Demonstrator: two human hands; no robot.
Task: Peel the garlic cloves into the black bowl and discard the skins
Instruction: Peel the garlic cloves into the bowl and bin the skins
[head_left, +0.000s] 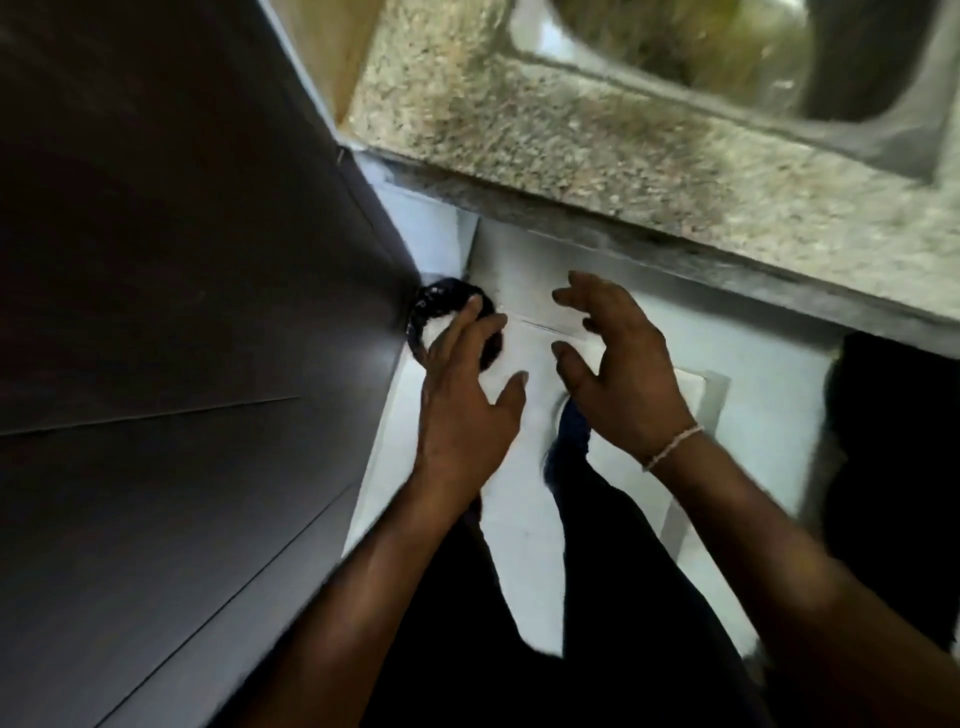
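Leftmost, item 1: dark cabinet panel (182, 312), filling the left side from top to bottom, running down to the white floor (519, 519).

Item 2: round black-rimmed bin (431, 304) with a white inside, standing on the floor in the corner against the foot of the dark panel; blur hides whether any garlic skins lie in it.

Item 3: my left hand (467, 384), fingers straight and spread, holding nothing, held above the near right part of the bin's rim.

Item 4: my right hand (618, 358), just beside the left one, apart from it, fingers loosely curved and spread, holding nothing; a pale beaded bracelet (672, 446) sits on its wrist.

Item 5: my dark trouser legs (597, 571) and a blue shoe (571, 431), below and between the 2 forearms, on the floor.

Item 6: speckled stone counter (571, 130) across the top, its front edge running down toward the right.

Item 7: steel sink (779, 78), set in the counter's far right corner, blurred.

Black bowl and garlic cloves: nowhere that I can make out.
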